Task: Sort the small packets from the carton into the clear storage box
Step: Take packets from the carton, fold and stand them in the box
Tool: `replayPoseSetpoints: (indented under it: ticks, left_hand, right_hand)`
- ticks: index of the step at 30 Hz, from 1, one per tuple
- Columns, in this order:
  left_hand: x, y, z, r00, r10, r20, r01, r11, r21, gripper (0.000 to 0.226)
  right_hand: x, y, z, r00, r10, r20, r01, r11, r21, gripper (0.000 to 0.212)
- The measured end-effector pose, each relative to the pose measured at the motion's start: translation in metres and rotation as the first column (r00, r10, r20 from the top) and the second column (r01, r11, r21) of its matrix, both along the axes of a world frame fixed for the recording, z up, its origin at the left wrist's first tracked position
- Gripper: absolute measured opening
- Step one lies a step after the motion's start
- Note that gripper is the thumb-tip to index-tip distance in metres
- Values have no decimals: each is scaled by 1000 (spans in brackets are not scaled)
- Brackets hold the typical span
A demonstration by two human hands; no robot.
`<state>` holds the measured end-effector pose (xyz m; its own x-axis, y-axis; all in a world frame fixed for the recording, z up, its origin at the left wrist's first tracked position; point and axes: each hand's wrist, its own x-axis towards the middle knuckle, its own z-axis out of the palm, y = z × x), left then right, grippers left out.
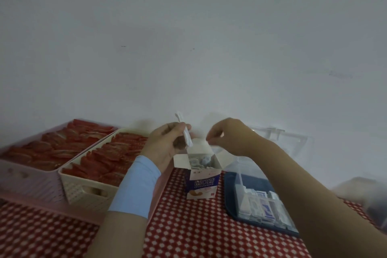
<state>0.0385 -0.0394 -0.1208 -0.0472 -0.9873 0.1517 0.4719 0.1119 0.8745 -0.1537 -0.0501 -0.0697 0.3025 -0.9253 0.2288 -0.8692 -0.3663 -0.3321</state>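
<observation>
While the carton (202, 182) stands open between our hands, the left hand (163, 146) clamps its grip on a packet (187, 135) above it for transfer; the right hand (230, 136) curls its grip, apparently empty.

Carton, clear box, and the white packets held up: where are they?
carton (202, 184), head view, purple front face.
clear storage box (240, 184), head view, left wall.
white packets (187, 138), head view, middle of the strip.
</observation>
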Motion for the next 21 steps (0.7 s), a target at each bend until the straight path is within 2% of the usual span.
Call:
replayPoseSetpoints:
  ticks: [2, 3, 11, 17, 21]
  left_hand:
    - [2, 0, 2, 999, 51, -16, -51, 999, -2, 13]
    - [2, 1, 2, 998, 52, -23, -52, 999, 2, 13]
    - [-8, -1, -4, 997, 36, 69, -37, 999, 9, 14]
    - [-14, -2, -7, 990, 39, 139, -40, 999, 4, 17]
    - [-16, -3, -10, 980, 51, 190, -50, 999, -12, 12]
  right_hand:
    - [0, -1, -10, 981, 23, -193, 13, 983, 185, 15]
    - [1, -2, -14, 968, 30, -249, 29, 973, 230, 17]
    - [9, -8, -28, 927, 29, -374, 58, 974, 219, 19]
    - [8, -7, -36, 905, 65, -420, 25, 978, 206, 23]
    - [-1, -4, -23, 962, -30, -270, 49, 997, 63, 24]
